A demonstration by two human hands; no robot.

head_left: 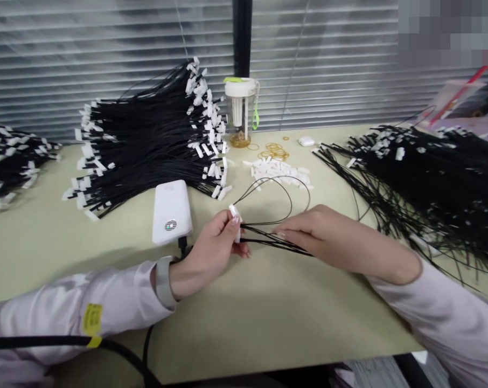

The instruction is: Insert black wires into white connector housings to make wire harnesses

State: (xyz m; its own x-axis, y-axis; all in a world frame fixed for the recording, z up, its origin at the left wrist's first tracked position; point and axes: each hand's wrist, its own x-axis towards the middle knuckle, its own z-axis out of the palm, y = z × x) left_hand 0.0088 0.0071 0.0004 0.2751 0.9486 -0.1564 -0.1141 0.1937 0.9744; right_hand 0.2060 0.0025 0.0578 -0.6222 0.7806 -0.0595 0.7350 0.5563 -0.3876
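My left hand (211, 248) is closed on a white plastic connector (236, 222), pinched between thumb and fingers. Thin black wires (264, 243) run from this connector to the right, and some loop up above the table. At those wires my right hand (312, 234) is closed, its thumb and fingertips together around them a short way from the connector. The far ends of the wires pass under the right hand and are hidden. Just beyond both hands lies a heap of small white connector housings (278, 171).
A white power bank (172, 213) with a plugged-in cable lies left of my left hand. Bundles of black wires (147, 140) with white ends are stacked behind it, with another pile (430, 183) at right. A lidded cup (241, 113) and rubber bands (274, 152) stand near the blinds.
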